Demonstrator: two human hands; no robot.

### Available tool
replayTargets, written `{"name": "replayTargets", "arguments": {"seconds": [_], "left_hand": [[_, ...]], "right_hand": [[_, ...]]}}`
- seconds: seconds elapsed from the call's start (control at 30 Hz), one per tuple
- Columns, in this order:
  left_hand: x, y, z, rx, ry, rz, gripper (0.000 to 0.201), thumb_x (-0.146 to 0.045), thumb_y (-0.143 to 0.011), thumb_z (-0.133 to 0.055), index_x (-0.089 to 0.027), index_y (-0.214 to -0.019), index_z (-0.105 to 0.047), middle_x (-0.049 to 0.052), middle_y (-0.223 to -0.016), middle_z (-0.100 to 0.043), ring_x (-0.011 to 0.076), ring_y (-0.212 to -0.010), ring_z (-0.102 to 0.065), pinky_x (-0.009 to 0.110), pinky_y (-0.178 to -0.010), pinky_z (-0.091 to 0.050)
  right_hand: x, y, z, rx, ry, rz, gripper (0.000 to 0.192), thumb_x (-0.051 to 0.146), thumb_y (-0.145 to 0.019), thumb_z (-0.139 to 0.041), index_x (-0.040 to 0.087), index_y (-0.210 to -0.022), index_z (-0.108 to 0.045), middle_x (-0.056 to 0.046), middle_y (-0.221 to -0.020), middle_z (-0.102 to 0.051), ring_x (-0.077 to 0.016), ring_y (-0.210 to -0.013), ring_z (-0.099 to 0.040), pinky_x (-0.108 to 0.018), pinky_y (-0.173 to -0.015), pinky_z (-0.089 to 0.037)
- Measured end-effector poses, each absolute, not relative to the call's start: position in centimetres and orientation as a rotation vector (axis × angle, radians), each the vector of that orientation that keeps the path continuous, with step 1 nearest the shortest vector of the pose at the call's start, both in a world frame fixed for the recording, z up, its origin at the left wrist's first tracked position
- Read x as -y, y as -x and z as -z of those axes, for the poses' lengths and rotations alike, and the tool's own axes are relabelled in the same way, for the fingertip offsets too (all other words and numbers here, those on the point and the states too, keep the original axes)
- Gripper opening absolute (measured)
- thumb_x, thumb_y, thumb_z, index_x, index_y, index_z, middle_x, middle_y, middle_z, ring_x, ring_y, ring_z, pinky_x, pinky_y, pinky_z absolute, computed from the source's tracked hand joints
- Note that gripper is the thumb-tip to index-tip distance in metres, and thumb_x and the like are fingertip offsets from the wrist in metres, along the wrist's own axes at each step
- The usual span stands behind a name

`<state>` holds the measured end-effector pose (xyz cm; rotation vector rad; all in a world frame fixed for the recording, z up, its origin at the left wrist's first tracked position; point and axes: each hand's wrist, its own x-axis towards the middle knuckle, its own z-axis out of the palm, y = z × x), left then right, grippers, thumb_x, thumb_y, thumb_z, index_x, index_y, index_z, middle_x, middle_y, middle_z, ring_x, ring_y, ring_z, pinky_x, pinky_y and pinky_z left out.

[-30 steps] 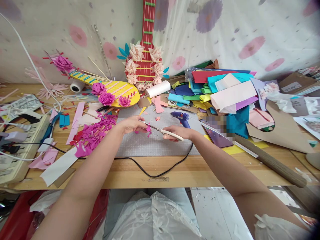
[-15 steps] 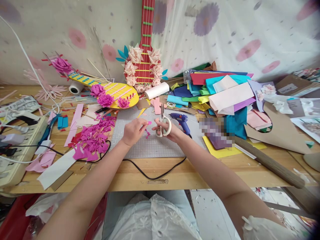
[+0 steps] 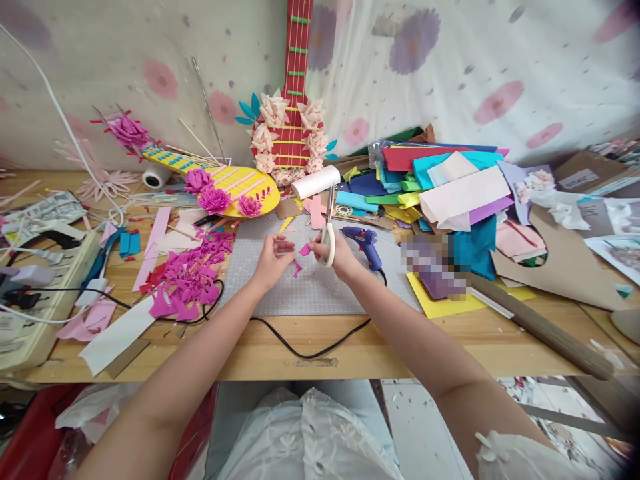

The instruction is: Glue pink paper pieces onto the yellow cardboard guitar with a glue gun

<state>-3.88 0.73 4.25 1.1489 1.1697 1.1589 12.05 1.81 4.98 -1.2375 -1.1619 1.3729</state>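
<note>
My right hand (image 3: 339,257) grips cream-handled scissors (image 3: 329,230) that point up and away from me, and its fingertips also pinch a small magenta paper piece (image 3: 305,249). My left hand (image 3: 273,257) hovers just left of that piece over the grey cutting mat (image 3: 310,290), fingers curled, nearly touching it. Small magenta scraps (image 3: 297,269) lie on the mat below the hands.
A pile of magenta cut petals (image 3: 187,277) lies left of the mat. A blue glue gun (image 3: 364,237) with a black cord (image 3: 300,347) sits right of my hands. A yellow paper guitar (image 3: 225,187), a red paper guitar (image 3: 293,100), and stacked coloured sheets (image 3: 440,183) crowd the back.
The scissors swung from lying flat and pointing left to standing upright. Both hands drew together around the magenta piece, and the right hand's fingers took hold of it.
</note>
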Motion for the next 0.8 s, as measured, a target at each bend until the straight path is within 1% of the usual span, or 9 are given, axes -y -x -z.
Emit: {"name": "replayTargets", "arguments": {"seconds": [0.1, 0.2, 0.3, 0.37, 0.43, 0.53, 0.57, 0.7, 0.8], "left_hand": [[-0.6, 2.7, -4.5, -1.075, -0.884, -1.030, 0.033, -0.020, -0.071, -0.067, -0.018, -0.092, -0.041, 0.003, -0.079, -0.065, 0.0151, -0.075, -0.065, 0.033, -0.076, -0.051], [-0.1, 1.7, -5.0, -1.089, -0.810, -1.080, 0.040, -0.016, -0.067, -0.072, -0.018, -0.091, -0.041, 0.000, -0.072, -0.064, 0.0132, -0.069, -0.065, 0.029, -0.071, -0.051], [0.2, 1.3, -5.3, -1.090, -0.672, -1.099, 0.038, -0.009, -0.068, -0.070, -0.019, -0.089, -0.040, -0.001, -0.069, -0.063, 0.0121, -0.066, -0.065, 0.026, -0.065, -0.053], [0.1, 1.5, -5.5, -1.036, -0.563, -1.036, 0.032, -0.006, -0.070, -0.067, -0.018, -0.087, -0.042, -0.001, -0.070, -0.063, 0.0105, -0.065, -0.064, 0.023, -0.062, -0.053], [0.0, 1.9, -5.7, -0.945, -0.448, -0.931, 0.023, -0.006, -0.072, -0.064, -0.016, -0.085, -0.047, -0.001, -0.070, -0.062, 0.0076, -0.063, -0.063, 0.017, -0.059, -0.053], [-0.2, 2.6, -5.9, -0.768, -0.304, -0.772, 0.007, -0.008, -0.080, -0.056, -0.015, -0.083, -0.054, 0.000, -0.070, -0.060, 0.0036, -0.064, -0.062, 0.008, -0.052, -0.049], [-0.2, 2.8, -5.9, -0.723, -0.288, -0.745, 0.007, -0.009, -0.081, -0.053, -0.015, -0.082, -0.055, 0.001, -0.071, -0.060, 0.0031, -0.065, -0.062, 0.006, -0.050, -0.047], [-0.3, 3.2, -5.6, -0.718, -0.413, -0.739, 0.009, -0.013, -0.082, -0.053, -0.019, -0.084, -0.059, 0.003, -0.077, -0.061, 0.0056, -0.072, -0.062, 0.006, -0.046, -0.046], [-0.3, 3.4, -5.4, -0.720, -0.456, -0.707, 0.008, -0.015, -0.081, -0.054, -0.020, -0.084, -0.060, 0.004, -0.081, -0.062, 0.0084, -0.077, -0.062, 0.008, -0.044, -0.045]], "right_hand": [[-1.9, -11.7, -4.8, 1.172, 1.262, -1.258, 0.043, 0.040, -0.052, -0.074, 0.021, -0.073, -0.042, 0.007, -0.057, -0.049, -0.0080, -0.049, -0.045, -0.023, -0.047, -0.035], [-1.9, -11.3, -4.7, 1.135, 1.289, -1.208, 0.046, 0.041, -0.050, -0.075, 0.021, -0.074, -0.041, 0.007, -0.061, -0.050, -0.0075, -0.049, -0.046, -0.023, -0.047, -0.035], [-1.6, -11.4, -4.9, 1.120, 1.254, -1.247, 0.045, 0.042, -0.052, -0.074, 0.021, -0.075, -0.041, 0.007, -0.059, -0.049, -0.0075, -0.048, -0.045, -0.023, -0.046, -0.034], [-1.5, -11.9, -5.1, 1.120, 1.174, -1.331, 0.040, 0.043, -0.057, -0.071, 0.020, -0.076, -0.043, 0.006, -0.057, -0.050, -0.0082, -0.048, -0.045, -0.023, -0.046, -0.033], [-1.5, -12.4, -5.1, 1.115, 1.060, -1.449, 0.036, 0.042, -0.061, -0.068, 0.020, -0.077, -0.045, 0.003, -0.061, -0.055, -0.0091, -0.050, -0.047, -0.023, -0.045, -0.031], [-1.6, -13.1, -4.7, 1.110, 0.925, -1.601, 0.037, 0.036, -0.056, -0.071, 0.019, -0.079, -0.048, -0.002, -0.077, -0.063, -0.0092, -0.054, -0.049, -0.022, -0.044, -0.030], [-1.7, -13.2, -4.6, 1.116, 0.904, -1.629, 0.038, 0.033, -0.054, -0.073, 0.019, -0.079, -0.048, -0.002, -0.079, -0.063, -0.0087, -0.054, -0.049, -0.022, -0.045, -0.030], [-1.7, -13.1, -4.8, 1.187, 0.888, -1.623, 0.035, 0.032, -0.055, -0.074, 0.018, -0.077, -0.050, 0.002, -0.068, -0.059, -0.0070, -0.051, -0.043, -0.023, -0.049, -0.034], [-1.8, -12.8, -5.2, 1.225, 0.896, -1.582, 0.036, 0.034, -0.053, -0.074, 0.018, -0.075, -0.051, 0.003, -0.067, -0.057, -0.0067, -0.051, -0.043, -0.024, -0.050, -0.034]]}}
